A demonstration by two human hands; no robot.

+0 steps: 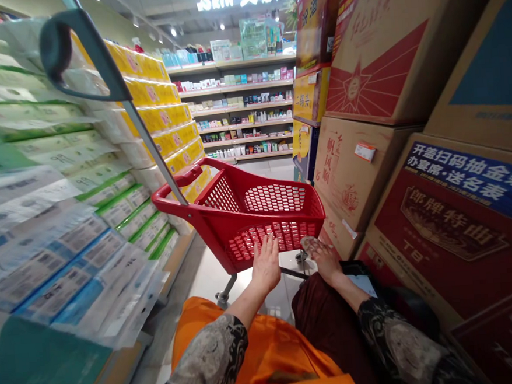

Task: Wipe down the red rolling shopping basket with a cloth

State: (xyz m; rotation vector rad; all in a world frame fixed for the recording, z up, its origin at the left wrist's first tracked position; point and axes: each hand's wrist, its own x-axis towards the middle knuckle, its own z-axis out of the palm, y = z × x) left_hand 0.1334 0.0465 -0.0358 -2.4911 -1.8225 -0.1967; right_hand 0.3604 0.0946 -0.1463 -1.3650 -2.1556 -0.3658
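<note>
A red plastic shopping cart (249,213) with perforated sides stands in front of me, its grey handle (84,58) rising to the upper left. My left hand (266,264) lies with fingers stretched out at the cart's near side panel, seemingly against it. By the lower right corner of the basket, my right hand (326,263) has its fingers over a small crumpled greyish cloth (307,244). Most of that cloth is hidden under the fingers.
Stacked tissue packs (73,275) line the left, with yellow packs (145,106) behind. Tall cardboard cartons (346,168) press close on the right. Shelves of cosmetics (241,108) stand at the back. A dark device with a lit screen (362,283) sits beside my right forearm.
</note>
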